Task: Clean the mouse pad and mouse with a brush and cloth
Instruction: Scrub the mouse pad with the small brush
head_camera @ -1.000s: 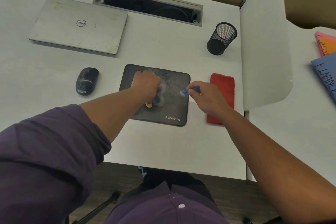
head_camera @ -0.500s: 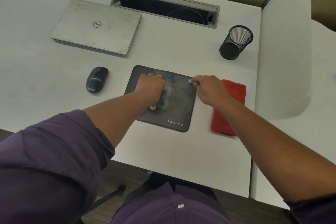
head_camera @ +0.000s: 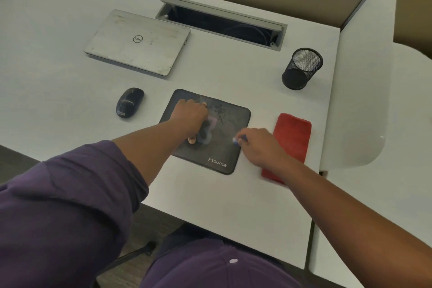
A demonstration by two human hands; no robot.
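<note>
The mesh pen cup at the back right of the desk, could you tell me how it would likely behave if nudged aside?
The mesh pen cup looks empty and is open wire mesh, so it is probably light and would slide easily on the smooth white desk. It stands upright and taller than wide, so a push near the rim might tip it, after which its round body could roll.

1. A dark mouse pad (head_camera: 224, 147) lies near the front edge of the white tabletop (head_camera: 58, 72), dusty specks on its far part.
2. The left hand (head_camera: 190, 117) presses flat on the pad's left half.
3. The right hand (head_camera: 258, 145) pinches a small blue brush (head_camera: 238, 140) at the pad's right edge.
4. A red cloth (head_camera: 293, 135) lies just right of the pad, partly under the right wrist.
5. A dark mouse (head_camera: 129, 102) sits left of the pad, apart from it.
6. A closed laptop (head_camera: 138, 42) lies toward the back edge; a black mesh cup (head_camera: 301, 69) stands toward the right edge.
</note>
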